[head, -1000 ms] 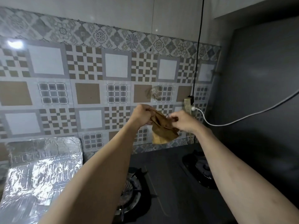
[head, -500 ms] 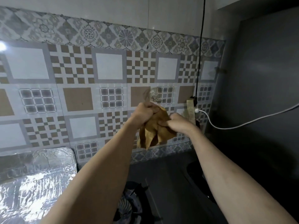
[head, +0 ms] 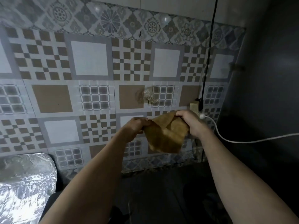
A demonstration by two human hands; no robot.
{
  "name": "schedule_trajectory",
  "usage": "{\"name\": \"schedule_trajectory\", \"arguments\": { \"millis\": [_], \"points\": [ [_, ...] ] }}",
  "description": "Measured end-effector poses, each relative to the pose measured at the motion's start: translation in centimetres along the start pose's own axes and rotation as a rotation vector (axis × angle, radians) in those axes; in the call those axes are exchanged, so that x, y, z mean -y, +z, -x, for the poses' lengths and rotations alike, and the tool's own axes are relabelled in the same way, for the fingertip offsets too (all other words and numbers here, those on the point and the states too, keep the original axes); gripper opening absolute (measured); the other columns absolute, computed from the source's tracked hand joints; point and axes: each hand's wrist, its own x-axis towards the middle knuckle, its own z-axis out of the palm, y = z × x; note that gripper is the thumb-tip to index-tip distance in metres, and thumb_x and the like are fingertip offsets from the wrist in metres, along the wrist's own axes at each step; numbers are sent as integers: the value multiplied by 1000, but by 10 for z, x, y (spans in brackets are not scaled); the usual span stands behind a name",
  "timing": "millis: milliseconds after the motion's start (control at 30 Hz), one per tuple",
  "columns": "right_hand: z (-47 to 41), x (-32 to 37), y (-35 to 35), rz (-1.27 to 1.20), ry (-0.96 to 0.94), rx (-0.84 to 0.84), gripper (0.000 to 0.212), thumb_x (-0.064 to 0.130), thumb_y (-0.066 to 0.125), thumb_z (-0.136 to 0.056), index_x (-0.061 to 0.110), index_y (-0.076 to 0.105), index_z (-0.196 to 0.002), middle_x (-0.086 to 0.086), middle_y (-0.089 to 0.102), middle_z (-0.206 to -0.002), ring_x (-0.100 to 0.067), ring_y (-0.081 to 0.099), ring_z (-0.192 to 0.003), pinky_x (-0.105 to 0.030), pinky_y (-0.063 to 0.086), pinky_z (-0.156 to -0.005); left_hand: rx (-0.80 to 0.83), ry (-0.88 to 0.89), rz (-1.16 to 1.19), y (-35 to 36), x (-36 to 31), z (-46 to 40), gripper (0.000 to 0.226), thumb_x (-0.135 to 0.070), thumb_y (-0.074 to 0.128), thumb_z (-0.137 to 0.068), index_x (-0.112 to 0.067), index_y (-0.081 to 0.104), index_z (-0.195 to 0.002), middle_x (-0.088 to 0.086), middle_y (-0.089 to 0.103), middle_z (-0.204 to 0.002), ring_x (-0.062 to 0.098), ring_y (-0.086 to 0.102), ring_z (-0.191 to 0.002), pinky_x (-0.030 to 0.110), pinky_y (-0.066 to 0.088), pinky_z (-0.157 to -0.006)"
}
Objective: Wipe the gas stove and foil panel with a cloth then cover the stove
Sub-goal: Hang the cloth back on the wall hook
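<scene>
A brown cloth (head: 166, 135) hangs spread between my two hands, in front of the tiled wall. My left hand (head: 135, 128) pinches its left corner and my right hand (head: 191, 122) grips its upper right edge. The dark gas stove (head: 161, 196) lies below my arms; its burners are mostly out of view or in shadow. The crinkled foil panel (head: 24, 183) stands at the lower left against the wall.
A clear hook (head: 148, 97) is stuck on the patterned tile wall (head: 90, 94) just above the cloth. A black cable (head: 208, 54) drops to a socket (head: 195, 107), and a white cable (head: 234, 140) runs right across a dark side panel (head: 268, 94).
The cloth was bunched between my hands; my hands have moved apart and it now hangs spread out. The view has tilted up and closer to the wall, hiding the burners.
</scene>
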Motion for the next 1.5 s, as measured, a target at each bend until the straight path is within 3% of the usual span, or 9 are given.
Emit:
{"name": "schedule_trajectory", "arguments": {
  "millis": [67,167,300,400,533,700,900,1033,1500],
  "points": [
    [-16,-5,-4,20,85,-23,25,26,51,-87,10,69,-95,-14,71,-92,-31,66,-89,-40,54,-82,-84,26,139,6,-6,-15,14,-17,58,-95,-8,69,-94,13,68,-98,32,63,-93,41,54,-78],
    [-35,-9,-1,299,21,-31,7,12,48,-85,13,54,-86,-9,58,-87,-24,56,-83,-35,46,-75,-133,91,-142,15,-19,-34,18,-24,62,-93,-13,71,-82,9,63,-72,23,57,-61,31,47,-52],
    [-55,-6,7,176,-143,156,51,-6,52,-66,25,58,-107,0,58,-113,-22,54,-105,-40,49,-85,-135,154,-476,21,-33,-54,15,-24,66,-90,-14,76,-87,8,71,-84,18,62,-74,34,52,-73],
    [-68,-4,17,241,-219,327,46,7,64,-74,27,59,-115,2,60,-117,-20,56,-109,-40,47,-95,-153,156,-554,20,-40,-64,24,-28,66,-89,-5,75,-92,15,71,-90,19,62,-76,34,53,-76],
    [-85,-5,29,406,-349,251,20,19,63,-86,24,65,-106,4,67,-102,-14,63,-97,-37,51,-91,-175,163,-594,10,-44,-71,20,-22,63,-91,-5,72,-97,15,69,-97,21,62,-83,34,53,-82],
    [-106,-2,37,307,-451,56,21,19,50,-93,28,69,-97,9,66,-95,-8,60,-90,-27,49,-75,-263,201,-393,-12,-41,-77,12,-11,61,-89,-7,70,-95,10,67,-97,22,63,-90,37,55,-84],
    [-126,5,54,332,-830,-211,18,9,58,-91,15,70,-102,6,66,-96,0,58,-85,-6,41,-72,-669,394,-404,-13,-36,-85,13,-9,61,-89,-15,72,-91,-9,64,-76,7,60,-68,19,49,-57],
    [-137,-4,57,583,-1018,-280,19,4,54,-90,13,68,-100,0,63,-98,-10,56,-91,-18,44,-79,-754,496,-571,-8,-28,-91,5,-13,62,-91,-16,66,-93,-11,60,-76,1,56,-66,12,45,-58],
    [-121,-43,93,524,-717,-252,18,20,46,-97,20,62,-106,3,65,-88,-15,63,-82,-26,50,-66,-598,314,-637,9,0,-90,23,-10,47,-98,-9,70,-92,3,68,-80,14,62,-68,19,50,-59]
  ]
}}
